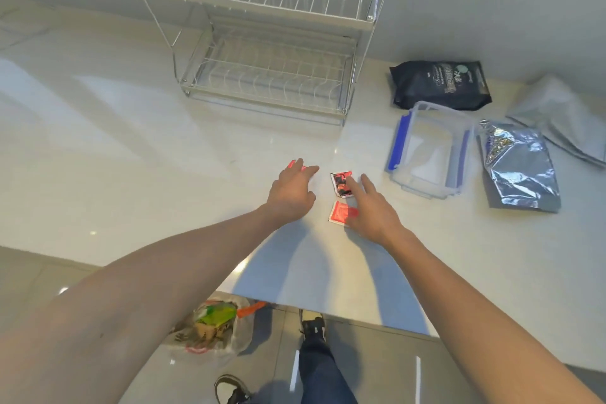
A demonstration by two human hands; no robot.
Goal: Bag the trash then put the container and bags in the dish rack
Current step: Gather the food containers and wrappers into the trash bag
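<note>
Two small red sachets lie on the white counter: one with black print (341,184) and a plain red one (339,212) just below it. My right hand (373,210) rests over them, its fingertips touching both, fingers spread. My left hand (292,193) lies flat to their left with a third red sachet (295,165) peeking out under its fingertips. A clear plastic container with blue clips (429,151) stands empty to the right. The two-tier wire dish rack (269,29) stands at the back.
A black pouch (439,84) lies behind the container, a silver foil bag (518,170) and a grey bag (564,121) to its right. On the floor below the counter edge sits a clear trash bag with wrappers (210,328), beside my shoes.
</note>
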